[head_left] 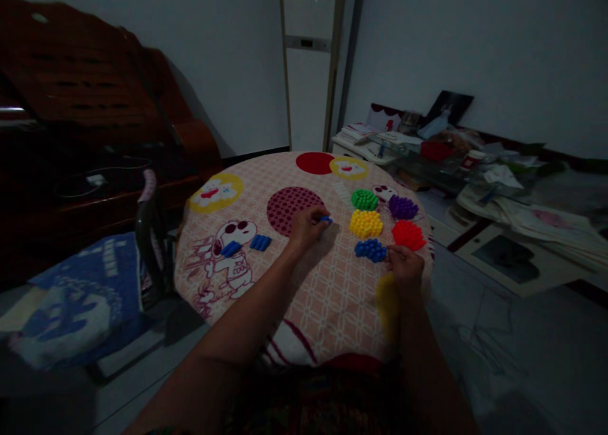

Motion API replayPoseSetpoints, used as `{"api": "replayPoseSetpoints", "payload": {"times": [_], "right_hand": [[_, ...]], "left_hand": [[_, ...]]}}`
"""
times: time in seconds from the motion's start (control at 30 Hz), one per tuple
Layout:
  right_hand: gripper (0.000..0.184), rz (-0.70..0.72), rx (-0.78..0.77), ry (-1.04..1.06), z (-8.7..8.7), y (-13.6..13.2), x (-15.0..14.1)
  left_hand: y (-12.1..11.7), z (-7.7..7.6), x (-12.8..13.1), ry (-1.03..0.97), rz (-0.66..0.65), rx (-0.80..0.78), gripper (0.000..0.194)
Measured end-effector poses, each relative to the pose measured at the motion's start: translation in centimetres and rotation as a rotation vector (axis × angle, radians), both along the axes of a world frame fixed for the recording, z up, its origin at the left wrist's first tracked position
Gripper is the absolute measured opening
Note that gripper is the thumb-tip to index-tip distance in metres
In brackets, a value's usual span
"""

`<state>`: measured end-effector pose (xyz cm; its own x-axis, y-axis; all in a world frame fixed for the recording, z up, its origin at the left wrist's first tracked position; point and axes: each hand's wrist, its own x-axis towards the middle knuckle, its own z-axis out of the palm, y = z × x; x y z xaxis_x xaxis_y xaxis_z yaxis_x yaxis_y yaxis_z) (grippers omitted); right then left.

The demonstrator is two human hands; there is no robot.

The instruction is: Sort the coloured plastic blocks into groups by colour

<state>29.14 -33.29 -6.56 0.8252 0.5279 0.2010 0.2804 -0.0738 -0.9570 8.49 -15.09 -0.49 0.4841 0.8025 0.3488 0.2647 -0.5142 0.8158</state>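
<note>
My left hand [306,229] is closed in a pinch on a small blue plastic piece [325,219], held over the middle of the round table. At the near right, my right hand [406,263] has its fingertips pressed together at the edge of a pile of blue pieces [370,250]. Whether a piece is between those fingers is hidden. Behind that pile lie heaps of yellow pieces [366,223], green pieces [365,199], purple pieces [403,208] and red pieces [409,235]. To the left, two flat blue groups [232,249] [260,242] rest side by side.
A patterned cloth [327,296] covers the round table. Faint white pieces [342,193] lie near the green heap. A wooden bench [85,93] stands at the left, with a chair and blue bag [90,302] nearer. Papers and clutter crowd a low cabinet [456,150] at the right.
</note>
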Motion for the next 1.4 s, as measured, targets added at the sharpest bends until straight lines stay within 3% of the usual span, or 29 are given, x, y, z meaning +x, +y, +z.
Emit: {"api": "replayPoseSetpoints", "payload": {"times": [0.1, 0.23, 0.4, 0.6, 0.73, 0.93, 1.4], "right_hand": [[0.042, 0.009, 0.011, 0.006, 0.1, -0.1, -0.1], [0.039, 0.04, 0.034, -0.014, 0.0, -0.2, -0.1], [0.038, 0.045, 0.029, -0.039, -0.2, -0.4, -0.1], [0.036, 0.04, 0.029, -0.037, -0.5, -0.3, 0.3], [0.035, 0.041, 0.063, -0.05, -0.6, -0.3, 0.2], [0.032, 0.047, 0.086, -0.035, -0.3, -0.3, -0.1], [0.036, 0.018, 0.07, -0.008, -0.4, -0.1, 0.1]], "left_hand": [[-3.4, 0.2, 1.2, -0.002, -0.119, -0.006, 0.016], [-6.3, -0.7, 2.4, -0.008, -0.284, -0.017, 0.019], [-7.5, -2.1, 2.9, 0.106, -0.375, 0.143, 0.026], [-8.5, -2.3, 2.8, 0.261, -0.49, 0.311, 0.024], [-8.1, -2.1, 2.8, 0.305, -0.468, 0.313, 0.02], [-7.8, -2.3, 3.5, 0.294, -0.3, 0.319, 0.013], [-8.1, -3.6, 4.7, 0.267, -0.247, 0.464, 0.011]]}}
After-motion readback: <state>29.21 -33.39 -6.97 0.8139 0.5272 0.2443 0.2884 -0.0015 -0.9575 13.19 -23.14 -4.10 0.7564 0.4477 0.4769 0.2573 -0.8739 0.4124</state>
